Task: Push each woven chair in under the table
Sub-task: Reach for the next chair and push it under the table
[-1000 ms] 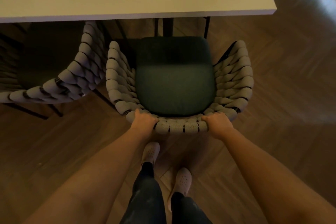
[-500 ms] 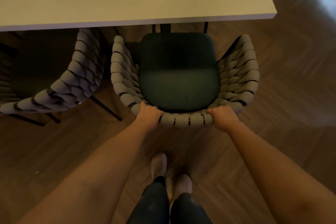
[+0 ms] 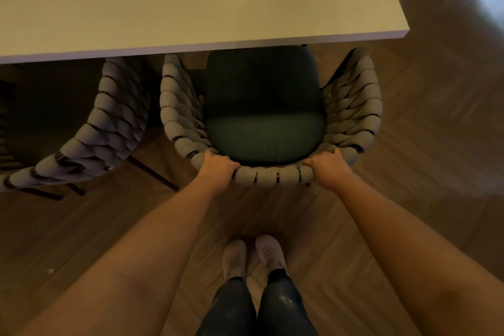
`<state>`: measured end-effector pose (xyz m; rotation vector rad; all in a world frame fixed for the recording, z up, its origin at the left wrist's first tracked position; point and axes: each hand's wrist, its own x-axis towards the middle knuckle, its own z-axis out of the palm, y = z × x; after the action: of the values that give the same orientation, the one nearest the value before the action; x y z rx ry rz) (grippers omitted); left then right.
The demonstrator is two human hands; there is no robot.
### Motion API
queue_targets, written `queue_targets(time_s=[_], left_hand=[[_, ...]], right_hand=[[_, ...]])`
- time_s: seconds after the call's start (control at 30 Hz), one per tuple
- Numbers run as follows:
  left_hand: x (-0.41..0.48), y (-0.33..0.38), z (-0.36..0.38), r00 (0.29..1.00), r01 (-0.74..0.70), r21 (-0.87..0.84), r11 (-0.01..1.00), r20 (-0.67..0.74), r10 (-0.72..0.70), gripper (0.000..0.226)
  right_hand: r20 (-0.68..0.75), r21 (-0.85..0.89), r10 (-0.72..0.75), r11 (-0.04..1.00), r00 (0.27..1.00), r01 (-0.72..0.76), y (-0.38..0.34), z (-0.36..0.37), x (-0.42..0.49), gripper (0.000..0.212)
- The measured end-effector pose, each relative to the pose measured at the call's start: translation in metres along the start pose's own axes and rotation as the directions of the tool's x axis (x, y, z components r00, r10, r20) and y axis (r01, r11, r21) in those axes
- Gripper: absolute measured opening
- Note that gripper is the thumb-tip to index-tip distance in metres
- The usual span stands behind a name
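Chair (image 3: 351, 106) pushed forward, seat (image 3: 264, 117) reaching table (image 3: 191, 3) edge; left hand (image 3: 218, 169), right hand (image 3: 328, 169) grip backrest (image 3: 272, 175).

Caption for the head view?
The left hand and right hand grip the woven chair, its seat front at the table edge; another chair stands beside it.
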<state>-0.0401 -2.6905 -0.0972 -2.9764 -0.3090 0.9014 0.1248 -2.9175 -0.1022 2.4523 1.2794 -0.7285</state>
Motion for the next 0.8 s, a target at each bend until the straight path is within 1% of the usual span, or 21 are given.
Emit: queue_targets(time_s=[0.13,0.3,0.43,0.53,0.63,0.8], left_hand=[[0.012,0.0,-0.01,1.0,-0.001,-0.024,1.0,0.007,0.002,0.04],[0.023,-0.002,-0.015,1.0,0.001,-0.014,1.0,0.005,-0.001,0.039],[0.025,-0.005,-0.017,1.0,-0.013,0.008,1.0,0.017,0.012,0.041],[0.028,-0.008,-0.021,1.0,-0.003,0.004,1.0,0.027,0.003,0.044],[0.029,-0.008,-0.023,0.999,0.006,0.033,0.999,0.05,-0.008,0.048],[0.028,-0.002,-0.024,0.999,0.027,0.023,0.999,0.042,-0.028,0.044]], right_hand=[[0.004,-0.014,-0.01,1.0,1.0,0.01,0.012,-0.009,0.011,0.033],[0.016,-0.03,-0.032,0.999,0.999,0.032,0.021,-0.016,0.02,0.03],[0.031,-0.046,-0.044,0.998,0.999,0.045,0.021,-0.018,0.023,0.031],[0.032,-0.046,-0.06,0.997,0.998,0.061,0.023,-0.022,0.028,0.034],[0.044,-0.061,-0.088,0.994,0.995,0.091,0.025,-0.027,0.029,0.032],[0.059,-0.083,-0.098,0.991,0.993,0.103,0.027,-0.025,0.03,0.038]])
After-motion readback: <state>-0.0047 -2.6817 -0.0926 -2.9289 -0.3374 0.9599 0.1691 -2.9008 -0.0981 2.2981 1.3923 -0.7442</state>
